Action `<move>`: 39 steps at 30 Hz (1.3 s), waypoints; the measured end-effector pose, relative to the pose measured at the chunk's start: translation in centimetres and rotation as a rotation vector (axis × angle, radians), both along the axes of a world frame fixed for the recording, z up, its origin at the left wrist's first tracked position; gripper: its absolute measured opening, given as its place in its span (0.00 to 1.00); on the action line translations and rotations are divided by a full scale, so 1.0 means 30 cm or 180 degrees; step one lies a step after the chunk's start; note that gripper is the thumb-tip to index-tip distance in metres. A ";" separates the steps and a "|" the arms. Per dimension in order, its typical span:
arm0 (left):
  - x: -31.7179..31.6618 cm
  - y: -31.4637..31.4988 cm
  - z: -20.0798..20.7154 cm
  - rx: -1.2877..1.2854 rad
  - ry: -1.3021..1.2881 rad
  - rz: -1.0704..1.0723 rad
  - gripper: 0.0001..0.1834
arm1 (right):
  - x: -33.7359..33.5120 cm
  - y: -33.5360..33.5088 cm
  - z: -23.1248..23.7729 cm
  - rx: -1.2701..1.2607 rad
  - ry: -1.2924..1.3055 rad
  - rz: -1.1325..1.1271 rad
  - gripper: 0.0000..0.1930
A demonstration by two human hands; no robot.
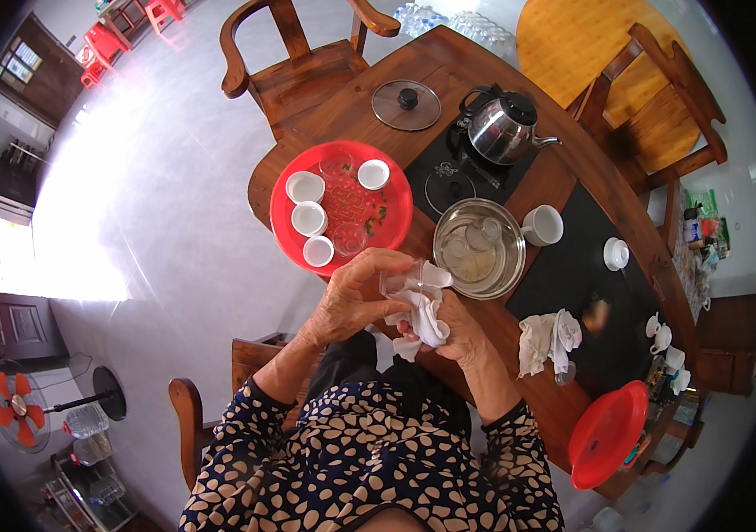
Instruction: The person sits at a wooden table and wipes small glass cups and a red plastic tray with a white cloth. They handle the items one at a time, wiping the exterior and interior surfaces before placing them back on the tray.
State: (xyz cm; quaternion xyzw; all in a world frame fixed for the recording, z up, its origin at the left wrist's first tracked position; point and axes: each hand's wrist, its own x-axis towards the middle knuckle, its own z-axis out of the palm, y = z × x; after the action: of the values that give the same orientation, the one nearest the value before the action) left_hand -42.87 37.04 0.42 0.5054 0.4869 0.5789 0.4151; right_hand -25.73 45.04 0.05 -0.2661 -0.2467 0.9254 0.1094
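Note:
My left hand (349, 293) grips a small clear glass cup (393, 284) at its sides, in front of my chest. In my right hand (464, 326) is a bunched white cloth (428, 321), pressed against the cup and partly tucked at its mouth. Just beyond my hands stands a steel basin (517, 270) with clear glass cups (484, 232) lying in water. To its left, a round red tray (282, 226) carries several white cups (305, 186) and clear glass cups (349, 238).
A white mug (543, 225) stands right of the basin. Farther back are a steel kettle (502, 133) and a glass lid (406, 102). Crumpled cloths (548, 341) and a red basin (607, 434) lie to the right. Wooden chairs (303, 71) surround the table (342, 102).

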 end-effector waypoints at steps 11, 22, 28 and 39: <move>0.043 -0.002 -0.041 -0.0376 -0.1831 -0.0287 0.27 | 0.033 -0.003 0.055 0.4759 -0.0536 -0.0343 0.25; 0.055 0.001 -0.054 -0.0504 -0.1597 -0.0110 0.28 | 0.122 -0.038 0.078 0.5590 -0.1089 -0.0265 0.30; 0.070 0.011 -0.046 -0.0262 -0.2263 -0.0298 0.26 | 0.208 -0.069 -0.016 0.5972 -0.1998 -0.0117 0.28; 0.153 0.031 -0.054 -0.0804 -0.2729 -0.0539 0.28 | 0.362 -0.068 -0.019 0.5329 -0.3316 0.0751 0.32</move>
State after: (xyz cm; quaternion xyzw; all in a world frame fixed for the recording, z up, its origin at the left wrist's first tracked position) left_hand -38.27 37.96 -1.20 0.2036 0.2948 0.6360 0.6835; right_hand -14.88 43.00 -0.52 -0.4501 -0.8628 0.2253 0.0472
